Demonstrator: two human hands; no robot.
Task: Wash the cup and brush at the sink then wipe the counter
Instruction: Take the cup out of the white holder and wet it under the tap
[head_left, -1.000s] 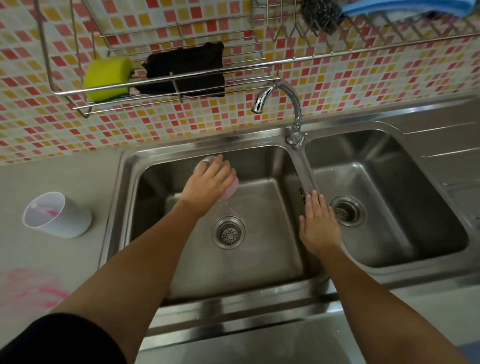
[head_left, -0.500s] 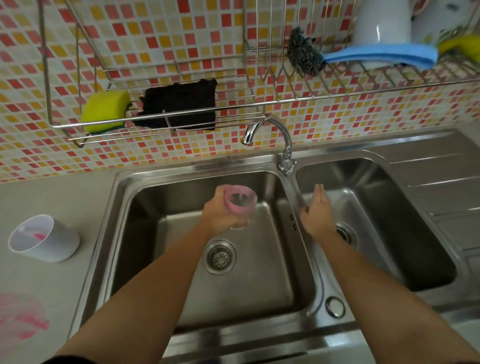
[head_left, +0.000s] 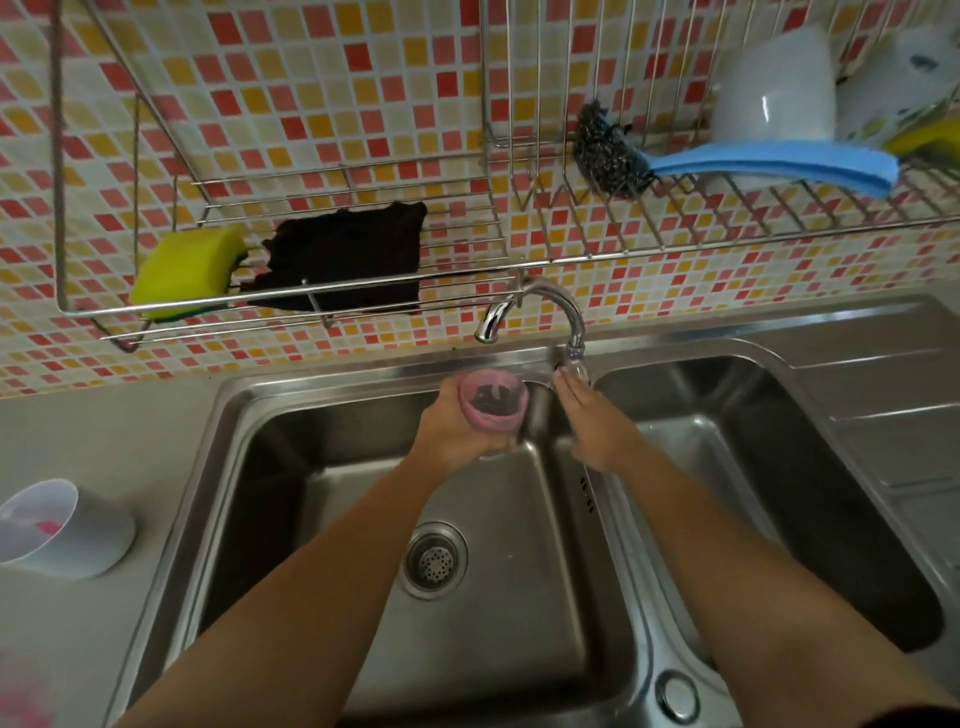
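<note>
My left hand (head_left: 457, 436) grips a small pink-stained glass cup (head_left: 493, 402), mouth up, over the back of the left sink basin (head_left: 291, 467), just below the faucet spout (head_left: 491, 325). My right hand (head_left: 592, 421) reaches to the faucet base (head_left: 574, 358) on the divider between the basins, fingers extended and touching it. No water is visibly running. A white cup (head_left: 62, 530) with pink residue lies tipped on the counter (head_left: 104, 426) at the left. No brush can be made out.
A wire rack above the sink holds a yellow-green sponge (head_left: 189, 270), a black cloth (head_left: 345, 257), a steel scourer (head_left: 608, 156), a blue cloth (head_left: 779, 166) and white dishes (head_left: 774, 88). A pink smear (head_left: 23, 691) marks the counter at lower left. The right basin (head_left: 753, 467) adjoins.
My left hand lifted the pink cup from the basin floor, turned it mouth up and brought it under the spout. My right hand moved from the divider up to the faucet base.
</note>
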